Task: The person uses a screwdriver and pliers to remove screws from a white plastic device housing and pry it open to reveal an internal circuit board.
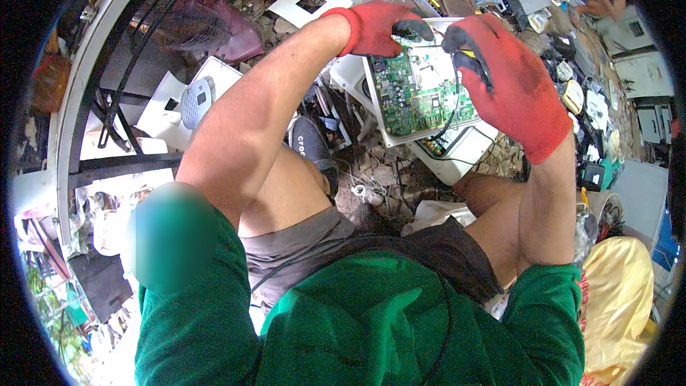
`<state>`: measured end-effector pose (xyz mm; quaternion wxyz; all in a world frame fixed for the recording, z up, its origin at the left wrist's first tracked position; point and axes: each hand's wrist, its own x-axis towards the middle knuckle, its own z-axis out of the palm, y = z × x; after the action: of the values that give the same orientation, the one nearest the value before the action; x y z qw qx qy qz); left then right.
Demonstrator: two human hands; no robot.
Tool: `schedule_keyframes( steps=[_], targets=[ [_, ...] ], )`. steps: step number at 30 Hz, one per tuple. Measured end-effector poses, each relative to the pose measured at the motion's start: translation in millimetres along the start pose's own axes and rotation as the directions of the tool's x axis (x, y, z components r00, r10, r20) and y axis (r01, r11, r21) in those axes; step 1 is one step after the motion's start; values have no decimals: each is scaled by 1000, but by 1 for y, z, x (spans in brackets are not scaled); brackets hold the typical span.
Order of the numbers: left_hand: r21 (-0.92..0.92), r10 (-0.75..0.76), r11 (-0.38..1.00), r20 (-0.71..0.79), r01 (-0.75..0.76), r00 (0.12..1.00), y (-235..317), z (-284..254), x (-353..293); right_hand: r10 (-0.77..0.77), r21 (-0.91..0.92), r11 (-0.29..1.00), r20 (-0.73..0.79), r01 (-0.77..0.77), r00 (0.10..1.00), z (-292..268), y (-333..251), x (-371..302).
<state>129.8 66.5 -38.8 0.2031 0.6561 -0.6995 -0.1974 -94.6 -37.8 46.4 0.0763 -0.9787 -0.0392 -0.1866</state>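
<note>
We see both gloved hands holding a green circuit board (pixel 418 93) in its white casing (pixel 457 150): left hand (pixel 375 28) grips the top edge, steadying it; right hand (pixel 511 75) clasps a black tool (pixel 468 64) against it.

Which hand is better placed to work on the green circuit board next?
Probably the right. The right hand sits over the board with a dark tool at its fingers, while the left hand grips the top edge of the white casing, steadying it.
</note>
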Motion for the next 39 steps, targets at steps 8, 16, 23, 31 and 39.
schedule_keyframes(
  steps=[8,16,23,31,39],
  targets=[
    [-278,-22,960,-155,-22,988,-40,4,5,199,1,977,348,-212,916,-16,13,9],
    [29,161,986,88,-164,983,-59,6,12,320,171,760,742,-627,590,-7,43,42],
    [-130,-395,918,-202,376,896,-54,24,32,59,66,982,778,-176,625,-2,26,67],
    [-215,-519,848,-152,485,841,-28,24,32,-65,-139,957,751,254,657,1,28,71],
    [-210,-549,830,-140,517,824,-26,19,28,264,-191,964,639,-184,723,5,14,77]
  ],
)
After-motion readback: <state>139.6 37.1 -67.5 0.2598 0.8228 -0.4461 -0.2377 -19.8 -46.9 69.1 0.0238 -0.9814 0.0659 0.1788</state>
